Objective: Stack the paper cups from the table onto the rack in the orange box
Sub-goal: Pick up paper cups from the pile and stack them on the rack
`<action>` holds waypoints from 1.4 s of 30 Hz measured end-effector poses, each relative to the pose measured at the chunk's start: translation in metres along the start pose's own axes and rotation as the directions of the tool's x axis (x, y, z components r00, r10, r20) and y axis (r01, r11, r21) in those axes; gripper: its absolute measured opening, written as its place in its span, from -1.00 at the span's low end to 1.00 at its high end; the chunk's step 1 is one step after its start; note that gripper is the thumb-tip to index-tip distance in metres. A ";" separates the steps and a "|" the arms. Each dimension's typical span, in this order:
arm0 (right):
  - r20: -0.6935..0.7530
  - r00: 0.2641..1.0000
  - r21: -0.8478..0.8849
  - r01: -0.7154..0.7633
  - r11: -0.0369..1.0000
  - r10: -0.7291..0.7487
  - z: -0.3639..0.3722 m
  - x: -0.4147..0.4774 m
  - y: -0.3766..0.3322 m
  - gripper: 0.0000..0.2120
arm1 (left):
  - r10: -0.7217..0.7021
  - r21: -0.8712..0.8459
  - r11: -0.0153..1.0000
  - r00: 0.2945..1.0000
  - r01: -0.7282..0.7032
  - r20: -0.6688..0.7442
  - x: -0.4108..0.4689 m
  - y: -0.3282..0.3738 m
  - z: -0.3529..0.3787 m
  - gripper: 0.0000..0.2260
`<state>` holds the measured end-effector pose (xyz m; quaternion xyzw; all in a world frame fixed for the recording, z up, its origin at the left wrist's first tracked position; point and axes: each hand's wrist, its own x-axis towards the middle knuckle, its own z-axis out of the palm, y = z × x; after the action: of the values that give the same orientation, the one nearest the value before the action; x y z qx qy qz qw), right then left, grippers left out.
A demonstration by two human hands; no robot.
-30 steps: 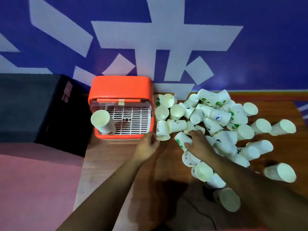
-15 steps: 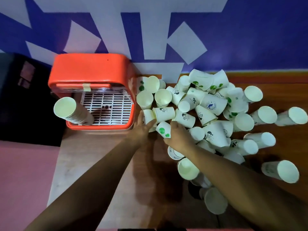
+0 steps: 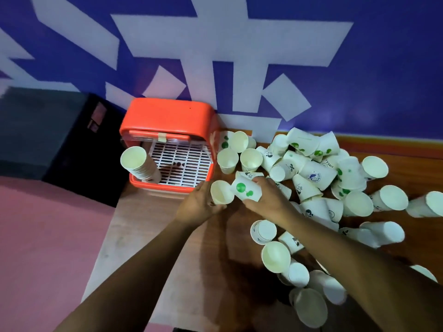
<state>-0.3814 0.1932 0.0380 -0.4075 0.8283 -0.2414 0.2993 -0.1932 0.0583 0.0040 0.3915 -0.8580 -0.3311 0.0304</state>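
Left hand is curled around a plain cup, mouth facing the camera. Right hand is closed on a cup with green dots, lying sideways, its base end pointing at the plain cup's mouth — they look touching or nearly so. My read: nesting the two before they go to the box.

Risks from here:
- Green-dot cup goes in skewed and jams or creases the plain cup's rim — thin paper, squeezing harder makes it worse.
- Right forearm lies across the loose pile; pulling back could roll cups off the table's near edge, several already sit close to it.
- The stack beyond the left hand leans out over the box's front-left corner. Adding cups from the side could tip it off the rack.

Counts:
- Orange box: one, just past the left hand, against the wall.
- Rack: one, white, inside the box.
- Stacks on rack: one; cups in it too tightly nested to count.
- Cups in hand: two, one each.
- Loose cups on table: roughly forty, all to the right of and behind the right hand — overlap and blur block an exact number.
- A few stand upright right of the box; most lie on their sides.
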 end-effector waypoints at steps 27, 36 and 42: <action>-0.021 0.999 0.118 -0.034 0.992 0.037 0.082 0.026 -0.186 -0.41 | -0.098 -0.489 0.859 0.892 -0.148 -0.442 -0.008 -0.125 -0.202 -0.43; -0.085 0.985 0.148 -0.136 0.980 0.150 0.104 0.043 -0.189 -0.45 | 0.060 -0.384 0.905 0.947 -0.185 -0.314 0.008 -0.159 -0.189 -0.42; -0.180 0.981 0.057 -0.059 0.997 0.069 0.107 0.054 -0.178 -0.38 | 0.034 -0.378 0.921 0.984 -0.098 -0.173 0.017 -0.170 -0.171 -0.32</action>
<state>-0.2388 0.0343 0.0609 -0.3491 0.8583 -0.2891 0.2405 -0.0410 -0.1275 0.0330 0.3744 -0.7837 -0.4585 0.1879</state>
